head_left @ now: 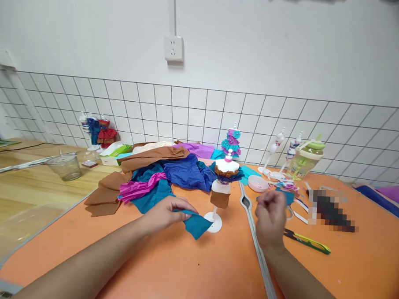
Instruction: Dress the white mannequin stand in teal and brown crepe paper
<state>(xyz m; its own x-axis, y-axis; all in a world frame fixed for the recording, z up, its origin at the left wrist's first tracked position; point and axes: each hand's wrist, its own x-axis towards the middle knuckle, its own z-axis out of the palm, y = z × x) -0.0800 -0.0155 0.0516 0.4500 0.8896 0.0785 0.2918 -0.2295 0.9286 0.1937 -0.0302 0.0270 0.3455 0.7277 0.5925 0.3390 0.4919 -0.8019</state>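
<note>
My left hand [166, 215] pinches a small piece of teal crepe paper [198, 225] between thumb and fingers, low over the table. Just behind that piece stands a small white dress-form mannequin [221, 187] on a round base, dressed with a white top layer, a dark ruffle and a brown paper square [220, 200]. To its right my right hand [271, 219] is raised with the fingers curled closed. A bit of teal paper [286, 196] shows beside those fingers; whether they grip it or anything else is hidden.
Crumpled crepe paper [193, 172] in blue, teal, magenta and brown is heaped at back left. A box cutter [309, 242] lies right of my right hand. Behind stand a shallow dish [258, 184], a green-lidded bottle [305, 160] and a decorated mannequin [232, 141]. A grey strip [259, 249] crosses the table.
</note>
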